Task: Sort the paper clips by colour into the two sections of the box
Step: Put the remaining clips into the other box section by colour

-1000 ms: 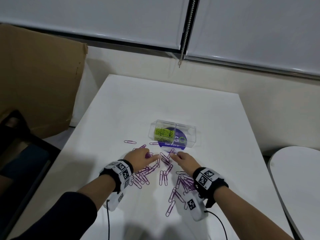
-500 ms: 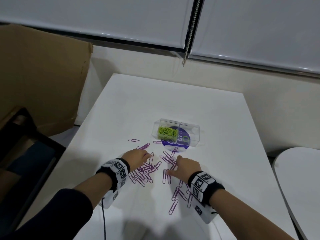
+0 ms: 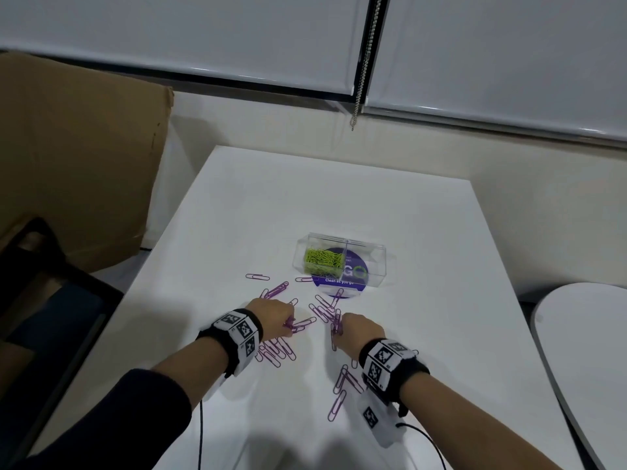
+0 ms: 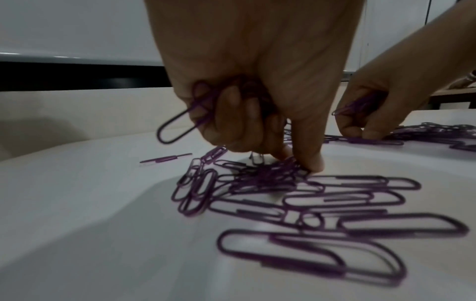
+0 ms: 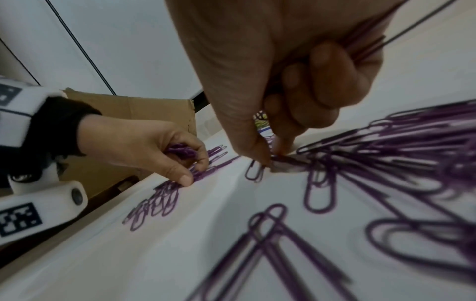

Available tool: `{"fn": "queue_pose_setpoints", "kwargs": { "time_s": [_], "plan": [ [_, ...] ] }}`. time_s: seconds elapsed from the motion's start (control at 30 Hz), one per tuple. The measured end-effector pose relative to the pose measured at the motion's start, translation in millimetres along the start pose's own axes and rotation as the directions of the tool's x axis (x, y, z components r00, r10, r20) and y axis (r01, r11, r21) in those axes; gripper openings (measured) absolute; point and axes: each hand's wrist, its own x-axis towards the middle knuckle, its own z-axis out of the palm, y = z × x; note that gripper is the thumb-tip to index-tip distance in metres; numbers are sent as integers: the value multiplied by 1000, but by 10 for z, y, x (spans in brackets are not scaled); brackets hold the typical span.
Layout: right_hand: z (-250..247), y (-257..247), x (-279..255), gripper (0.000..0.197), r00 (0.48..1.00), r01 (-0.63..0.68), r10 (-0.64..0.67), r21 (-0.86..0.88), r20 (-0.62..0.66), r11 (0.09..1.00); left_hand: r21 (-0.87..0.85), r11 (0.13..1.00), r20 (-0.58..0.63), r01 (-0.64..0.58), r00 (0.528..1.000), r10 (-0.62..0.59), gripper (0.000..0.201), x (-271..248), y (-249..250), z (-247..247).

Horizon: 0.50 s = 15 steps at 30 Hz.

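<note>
A clear two-section box stands mid-table; its left section holds green paper clips, its right section looks empty. Several purple paper clips lie scattered on the white table in front of it. My left hand curls round a bunch of purple clips, thumb and forefinger pinching into the pile. My right hand also holds purple clips in its curled fingers while its thumb and fingertip pinch another clip on the table.
A large cardboard sheet leans at the left, with a dark chair below it. A round white table stands at the right. Window blinds with a bead chain hang behind. Wrist cables trail toward me.
Both hands have drawn back toward me from near the box into the scattered pile, fingers curling in and gathering purple clips. The camera view has shifted slightly.
</note>
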Motion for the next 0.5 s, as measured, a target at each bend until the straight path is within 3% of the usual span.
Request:
{"fn": "queue_pose_setpoints", "kwargs": {
  "time_s": [0.1,0.17,0.27,0.37,0.5],
  "plan": [
    [17,48,-7,14,999,34,-34,2,3,999,-31,1000,24,5,1000,-4,28,12,1,-23],
    [22,97,-15,8,997,75,-75,24,3,997,-55,998,34,-3,999,4,22,26,-24,-24],
    [-20,194,-30,8,992,127,-123,202,-32,971,-121,993,23,-10,1000,13,19,36,-72,-10],
    [-179,280,-11,12,981,182,-133,452,-140,873,-217,976,-23,-36,999,32,17,9,-105,-8],
    [-503,308,198,20,962,230,-72,643,-262,731,-324,944,-97,-62,995,32,15,-37,-115,-49]
  ]
}}
